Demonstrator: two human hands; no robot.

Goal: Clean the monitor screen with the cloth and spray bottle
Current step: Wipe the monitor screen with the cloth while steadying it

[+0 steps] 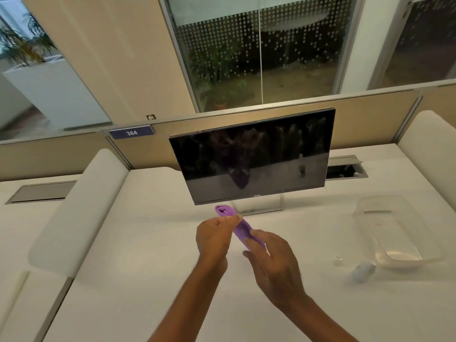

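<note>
Left hand [214,235]: pinching the upper end of the rolled purple microfibre cloth [240,227] between thumb and fingertips.
Right hand [271,261]: fingers half spread, thumb and forefinger touching the lower end of the same cloth; grip looks light, firmness hard to tell.
Cloth position: held above the white counter [148,255], just below the bottom edge of the black flat-panel monitor [251,156].
Spray bottle [361,270]: small, pale, blurred, seemingly lying on its side near the right of the counter, well apart from both hands.
Risk 1: cloth kept bunched in a roll, so only a narrow ridge meets the glass and leaves streaks.
Risk 2: firm push on the tilted screen likely to rock the thin silver stand [259,206].
Risk 3: reach for the bottle with the cloth trailing, knocking the small clear cap [337,260] beside it.
Risk 4: bottle on its side possibly leaking onto the counter; not confirmed here.
Nearby: clear plastic tray [394,233] right of the monitor, bottle just in front of it; open cable hatch [345,167] behind; blue plate marked 384 [131,132] on the partition.
Obstruction: nothing between cloth and screen; tray crowding the path to the bottle.
</note>
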